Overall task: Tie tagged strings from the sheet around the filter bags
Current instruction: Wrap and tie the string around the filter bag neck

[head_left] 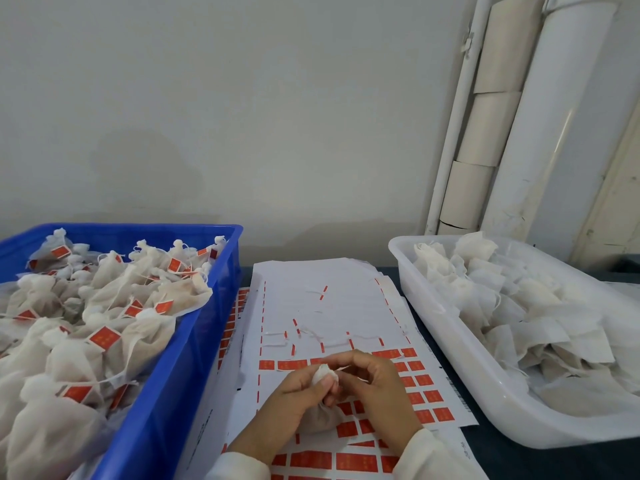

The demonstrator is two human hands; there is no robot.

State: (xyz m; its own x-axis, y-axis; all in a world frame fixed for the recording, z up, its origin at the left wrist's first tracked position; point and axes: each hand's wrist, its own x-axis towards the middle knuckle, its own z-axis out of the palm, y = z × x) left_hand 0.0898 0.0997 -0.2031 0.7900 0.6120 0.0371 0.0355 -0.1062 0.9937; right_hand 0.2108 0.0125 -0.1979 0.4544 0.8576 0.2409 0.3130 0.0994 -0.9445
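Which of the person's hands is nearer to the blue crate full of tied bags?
Left. The left hand is on the side toward the blue crate; the right hand is farther, toward the white tub.

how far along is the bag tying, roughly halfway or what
Done: the blue plastic crate is heaped with tied white filter bags carrying red tags. In hand: the left hand and right hand hold one gathered white filter bag at its neck, over the white sheet of red tagged strings. Left: the white plastic tub holds many untied bags, and tags remain on the sheet. Roughly midway, perhaps.
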